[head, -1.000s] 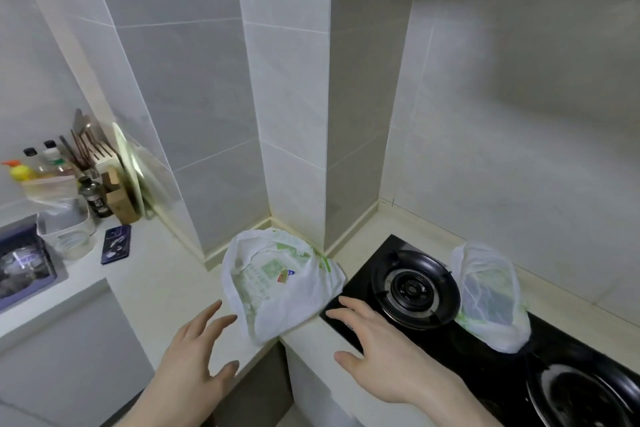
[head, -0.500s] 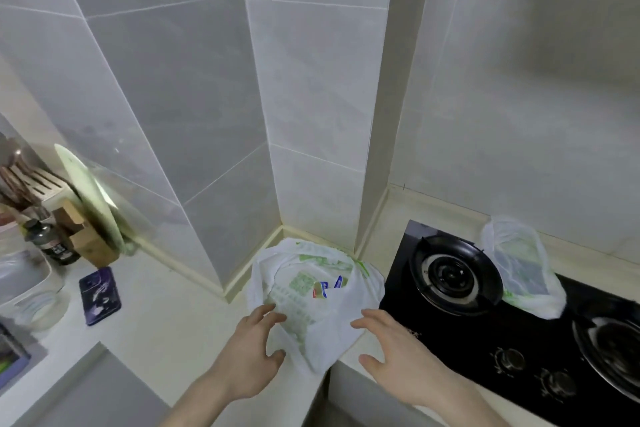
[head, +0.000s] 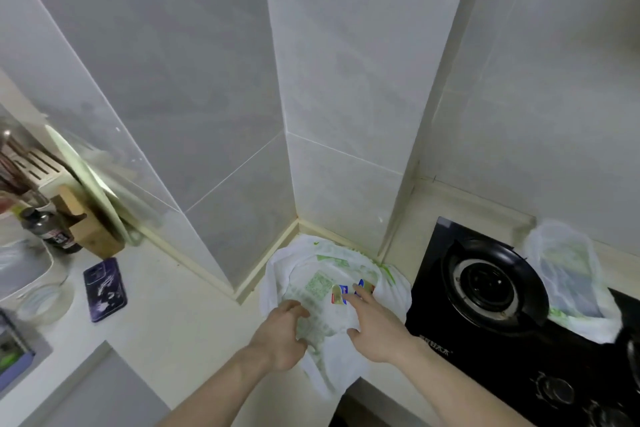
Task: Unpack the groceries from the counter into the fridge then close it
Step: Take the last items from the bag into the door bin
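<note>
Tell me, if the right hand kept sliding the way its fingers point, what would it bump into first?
The right hand already lies on the white grocery bag; beyond that, probably the tiled wall corner, though depth is unclear.

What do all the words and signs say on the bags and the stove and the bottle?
Nothing here can be read for certain.
Near white bag: green print, a square code pattern and small red-and-blue logos, all too blurred.
Stove: a pale brand mark on its front edge, too small to read.
Dark bottle: a label, blurred.
Second bag: faint green print, unreadable.
</note>
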{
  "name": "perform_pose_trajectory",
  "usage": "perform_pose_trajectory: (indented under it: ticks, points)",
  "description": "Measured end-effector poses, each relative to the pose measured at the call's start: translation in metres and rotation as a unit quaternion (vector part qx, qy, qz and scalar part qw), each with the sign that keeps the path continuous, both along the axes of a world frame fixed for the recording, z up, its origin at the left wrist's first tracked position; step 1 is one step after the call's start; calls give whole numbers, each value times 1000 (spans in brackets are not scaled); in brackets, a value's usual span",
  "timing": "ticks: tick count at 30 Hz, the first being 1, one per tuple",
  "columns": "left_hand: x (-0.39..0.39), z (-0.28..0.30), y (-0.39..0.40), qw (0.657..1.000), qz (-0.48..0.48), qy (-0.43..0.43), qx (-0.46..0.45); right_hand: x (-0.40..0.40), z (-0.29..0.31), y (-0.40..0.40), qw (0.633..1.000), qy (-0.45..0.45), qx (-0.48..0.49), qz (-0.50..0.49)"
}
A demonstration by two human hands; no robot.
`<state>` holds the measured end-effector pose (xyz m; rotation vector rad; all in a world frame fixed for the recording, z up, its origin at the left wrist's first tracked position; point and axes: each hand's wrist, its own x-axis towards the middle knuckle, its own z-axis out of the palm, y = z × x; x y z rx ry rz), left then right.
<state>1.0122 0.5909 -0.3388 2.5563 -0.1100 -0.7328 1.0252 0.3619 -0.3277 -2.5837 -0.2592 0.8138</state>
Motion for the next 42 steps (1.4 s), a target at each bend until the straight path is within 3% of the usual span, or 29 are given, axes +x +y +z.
perform_pose_trajectory:
  ticks: [9,15,24,31,37,42]
  points:
    - [46,-26,-8,996,-83,29,22,8,-20,-7,991,55,-110,-55]
    - [72,-41,-35,991,-137,0,10,-11,-23,-21,976,78,-177,-102]
    - [91,-79,-57,966,-237,-77,69,-15,-11,-8,977,-32,-82,-194]
    - [90,-84,-48,970,-216,-98,47,-16,-18,13,976,-63,-39,-206]
    - [76,-63,-9,989,-77,-121,-46,20,-27,40,966,-116,-1,-229]
    - [56,-32,30,985,-9,-145,-89,63,-40,55,977,-11,-74,-198]
